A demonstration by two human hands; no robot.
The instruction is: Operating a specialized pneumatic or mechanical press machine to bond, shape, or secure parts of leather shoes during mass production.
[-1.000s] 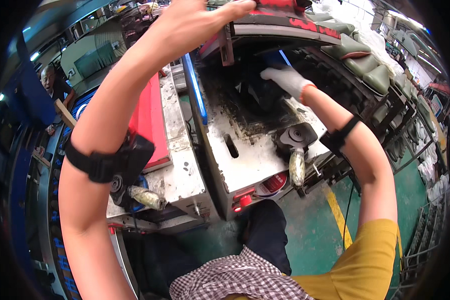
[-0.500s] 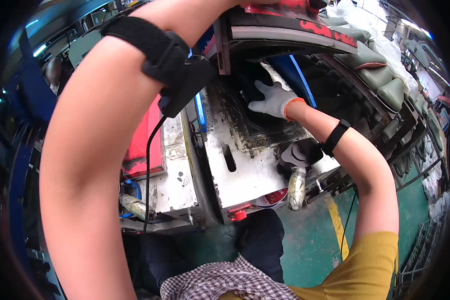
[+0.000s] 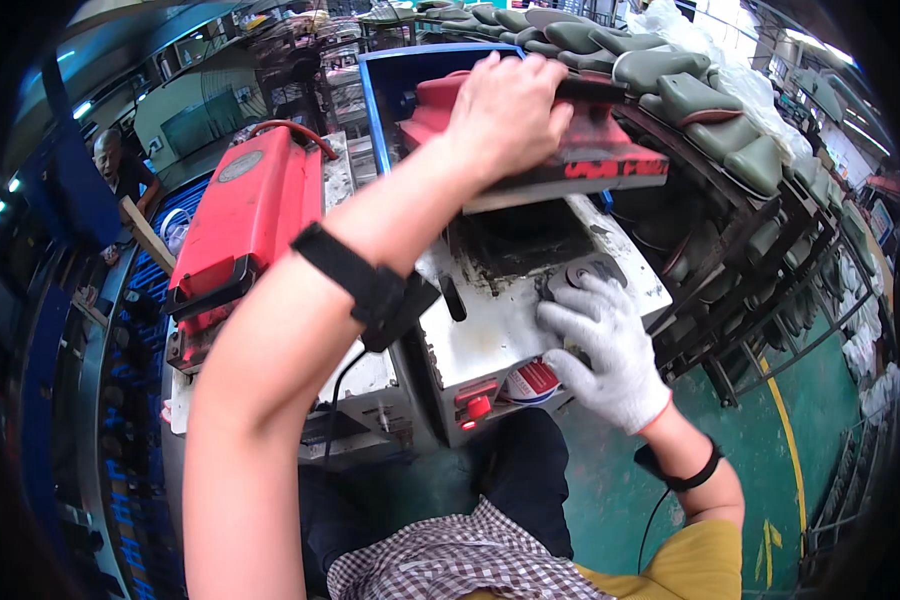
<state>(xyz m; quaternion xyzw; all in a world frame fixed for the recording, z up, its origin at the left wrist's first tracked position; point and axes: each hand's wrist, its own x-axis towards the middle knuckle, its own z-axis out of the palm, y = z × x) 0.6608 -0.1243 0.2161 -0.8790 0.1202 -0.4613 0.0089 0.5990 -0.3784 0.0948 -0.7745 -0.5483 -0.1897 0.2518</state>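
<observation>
My left hand [image 3: 510,115] is bare and closed round the black handle [image 3: 592,88] of a red lid [image 3: 595,165]. The lid hangs tilted above a white-topped machine [image 3: 475,350], its front edge apart from the top. Below it shows part of a dark, blackened recess [image 3: 520,245]. My right hand [image 3: 610,350] wears a white knitted glove, its fingers spread. It is over the machine's front right corner, next to a grey round piece [image 3: 590,272] and partly covering it; whether they touch I cannot tell.
A second machine with a closed red lid [image 3: 260,200] stands at the left. Olive-green padded pieces [image 3: 685,105] are piled on a metal rack at the right. A red switch [image 3: 478,407] with a lit lamp is on the machine's front. A person [image 3: 120,170] is at the far left.
My left hand has brought the red lid down toward me. My right hand has come out of the dark recess to the front right corner. The lamp below the red switch now glows.
</observation>
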